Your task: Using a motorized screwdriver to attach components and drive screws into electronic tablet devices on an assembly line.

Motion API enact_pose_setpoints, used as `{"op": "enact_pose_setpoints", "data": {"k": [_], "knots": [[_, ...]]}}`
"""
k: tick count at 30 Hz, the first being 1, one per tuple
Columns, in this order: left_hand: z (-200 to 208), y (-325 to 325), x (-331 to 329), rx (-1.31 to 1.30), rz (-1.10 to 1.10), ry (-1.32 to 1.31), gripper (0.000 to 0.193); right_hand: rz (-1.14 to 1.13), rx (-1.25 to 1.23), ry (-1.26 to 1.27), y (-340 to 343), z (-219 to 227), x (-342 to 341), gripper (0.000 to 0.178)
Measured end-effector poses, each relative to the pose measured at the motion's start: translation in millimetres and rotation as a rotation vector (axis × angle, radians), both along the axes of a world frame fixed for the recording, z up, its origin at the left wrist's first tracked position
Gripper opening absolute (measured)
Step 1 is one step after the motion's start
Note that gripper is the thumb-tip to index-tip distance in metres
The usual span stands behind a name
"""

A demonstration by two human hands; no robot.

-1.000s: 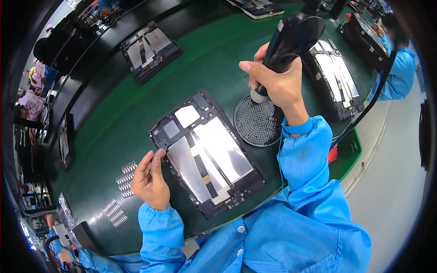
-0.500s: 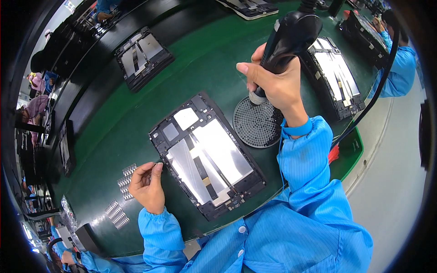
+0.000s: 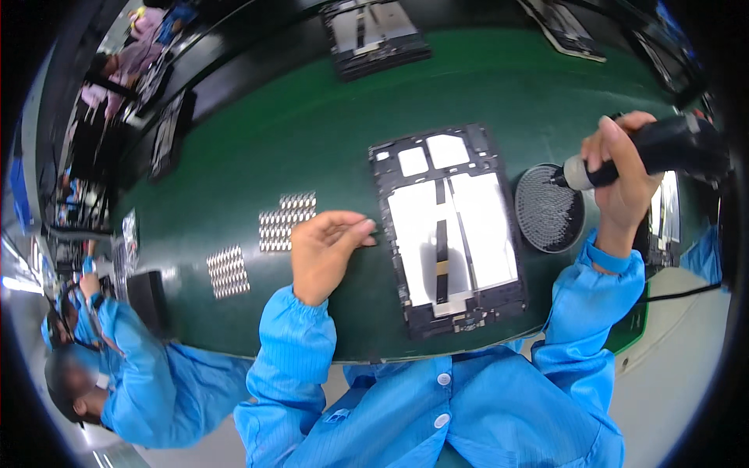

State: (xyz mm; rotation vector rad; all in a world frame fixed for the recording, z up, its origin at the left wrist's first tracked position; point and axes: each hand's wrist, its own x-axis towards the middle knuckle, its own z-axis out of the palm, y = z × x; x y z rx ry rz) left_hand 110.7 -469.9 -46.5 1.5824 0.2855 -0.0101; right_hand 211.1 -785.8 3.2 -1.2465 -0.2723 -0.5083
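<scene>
On the green tabletop before me lies an opened tablet body, its silvery inner panels and dark ribbon cables facing up. My right hand grips a black electric screwdriver, whose tip reaches the round screw tray beside the tablet. That dish has a dotted plate with dark small pieces along its rim. My left hand is just left of the tablet's edge, thumb and forefinger pinched together; anything between them is too small to make out. Rows of small metallic parts lie beside this hand, with another group further left.
More opened tablet bodies lie around: one at the far side, one at the far right, one beyond my right hand. A co-worker in blue sits at the left. A black cable runs at the right.
My view has turned, so the tablet and tray appear further right. The screwdriver has tilted toward horizontal, with its tip still at the tray. My left hand stays pinched beside the tablet.
</scene>
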Motion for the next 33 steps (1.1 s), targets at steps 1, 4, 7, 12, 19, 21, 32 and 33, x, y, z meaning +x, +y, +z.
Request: {"op": "enact_pose_setpoints", "data": {"k": [1,4,7,12,19,21,32,33], "knots": [[1,1,-3,-0.044,-0.036,0.012,0.012,0.051,-0.009,-0.047,7,2,-2,0.023],[2,9,-5,-0.020,-0.107,0.048,0.011,0.214,0.020,-0.043,54,5,-20,0.023],[4,8,1,0.063,-0.114,-0.004,0.009,0.317,-0.054,-0.050,98,13,-31,0.027],[-12,19,12,0.142,-0.101,-0.096,0.014,0.421,-0.238,-0.032,156,20,-34,0.029],[-9,25,16,0.162,-0.138,-0.095,0.018,0.449,-0.221,-0.009,177,9,-30,0.029],[0,25,20,0.171,-0.145,0.024,0.018,0.441,-0.242,-0.014,177,8,-28,0.029],[6,26,31,0.037,-0.210,0.161,0.017,0.482,-0.187,-0.029,177,24,-32,0.030],[6,25,31,0.038,-0.206,0.159,0.017,0.485,-0.186,-0.033,180,23,-31,0.030]]}}
